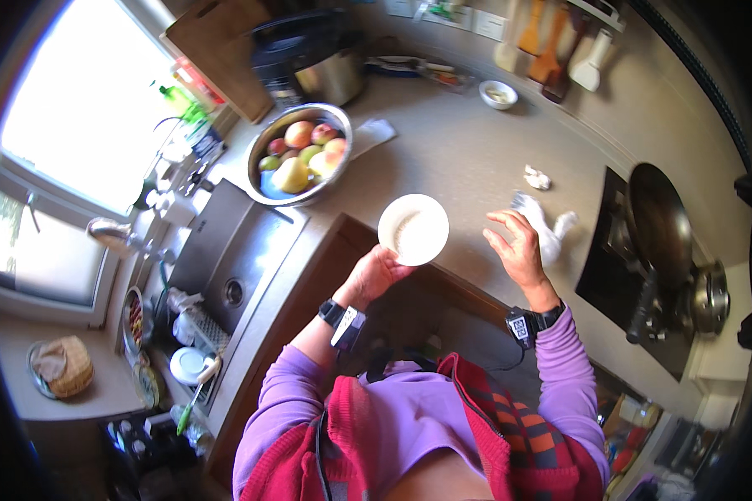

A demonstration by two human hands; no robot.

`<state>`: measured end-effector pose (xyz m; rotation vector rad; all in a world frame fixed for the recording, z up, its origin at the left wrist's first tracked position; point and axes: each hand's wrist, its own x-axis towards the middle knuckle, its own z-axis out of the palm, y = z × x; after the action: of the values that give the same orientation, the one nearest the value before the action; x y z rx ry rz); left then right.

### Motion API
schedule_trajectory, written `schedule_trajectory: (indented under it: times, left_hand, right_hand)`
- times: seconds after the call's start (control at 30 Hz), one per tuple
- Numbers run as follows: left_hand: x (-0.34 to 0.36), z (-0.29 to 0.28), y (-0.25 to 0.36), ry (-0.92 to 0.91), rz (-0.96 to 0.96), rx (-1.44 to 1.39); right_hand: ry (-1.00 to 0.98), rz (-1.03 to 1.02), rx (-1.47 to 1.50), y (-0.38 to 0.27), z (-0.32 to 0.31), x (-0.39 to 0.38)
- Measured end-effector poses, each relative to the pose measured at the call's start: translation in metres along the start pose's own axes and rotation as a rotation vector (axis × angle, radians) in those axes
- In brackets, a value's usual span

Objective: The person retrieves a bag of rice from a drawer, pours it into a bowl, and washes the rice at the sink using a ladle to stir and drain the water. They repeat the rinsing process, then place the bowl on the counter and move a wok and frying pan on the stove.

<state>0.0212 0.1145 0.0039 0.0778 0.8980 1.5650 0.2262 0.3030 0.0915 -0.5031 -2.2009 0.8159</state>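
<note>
The left hand (373, 274) pinches the near edge of a round white bowl (432, 227), held between the two hands. The right hand (521, 252), half open and empty, hovers near crumpled clear plastic (551, 242) on the grey-beige bench (459, 154).

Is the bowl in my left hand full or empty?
Not full: the white bowl shows bare inner walls around a pale, speckled patch I cannot identify.

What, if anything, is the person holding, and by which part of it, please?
The left hand holds a white bowl by its near edge, at the lower left in the picture. The right hand is open and holds nothing.
</note>
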Motion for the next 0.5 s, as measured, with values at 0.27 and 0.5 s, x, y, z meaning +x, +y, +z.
schedule_trajectory:
  times: [0.27,0.5]
  left_hand:
    - [-0.145,-0.074,0.056,0.128,0.178,-0.033]
    - [-0.240,-0.160,0.104,0.314,0.414,-0.165]
  right_hand:
    - [-0.267,-0.007,0.238,-0.083,0.108,0.030]
    - [-0.664,-0.033,0.566,-0.182,0.245,0.079]
